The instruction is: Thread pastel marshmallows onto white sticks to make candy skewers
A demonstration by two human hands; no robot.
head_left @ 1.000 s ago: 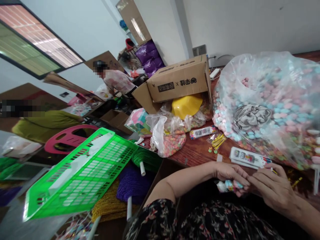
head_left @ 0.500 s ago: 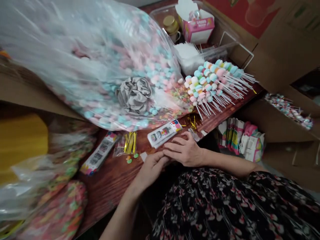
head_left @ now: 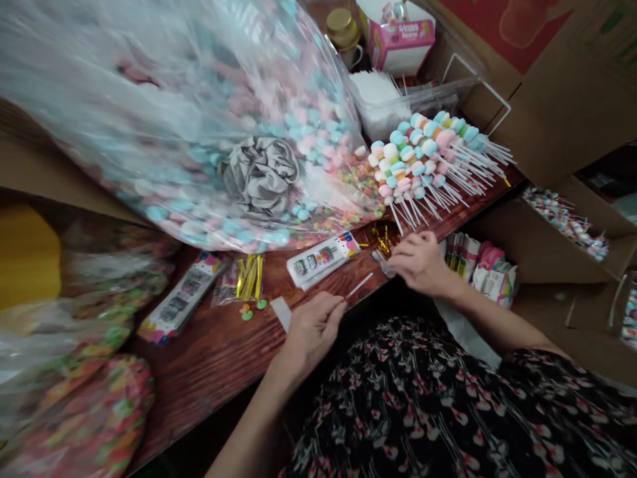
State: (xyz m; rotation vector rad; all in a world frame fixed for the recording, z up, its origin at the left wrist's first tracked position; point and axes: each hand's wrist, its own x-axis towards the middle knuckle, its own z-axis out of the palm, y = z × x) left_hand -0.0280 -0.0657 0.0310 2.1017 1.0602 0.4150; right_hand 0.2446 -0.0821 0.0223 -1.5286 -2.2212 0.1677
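Observation:
My left hand [head_left: 314, 326] is closed at the table's front edge, its thumb and fingers wrapped around a thin white stick [head_left: 360, 284] with a red bit where it meets the fingers. A whitish flat strip [head_left: 281, 313] shows on the hand's other side. Farther right, my right hand [head_left: 421, 264] has its fingers bent together over small translucent pieces [head_left: 383, 263] at the edge; what lies under the fingertips is hidden. Between and behind the hands is a stack of printed clear sleeves [head_left: 323, 260]. Gold twist ties [head_left: 382, 239] lie close to the right fingertips.
A huge clear bag of marshmallows [head_left: 199, 166] fills the back left, a grey scrunchie [head_left: 261, 176] on it. Marshmallow skewers [head_left: 423, 156] are piled at the right edge. More sleeves [head_left: 182, 299], gold ties [head_left: 249, 277] and gummy bags [head_left: 109, 405] lie left. Cardboard boxes [head_left: 542, 249] stand right.
My hands were together; my right hand has moved right and away to the small pieces. My left hand stays near its place, and the white stick now shows in it.

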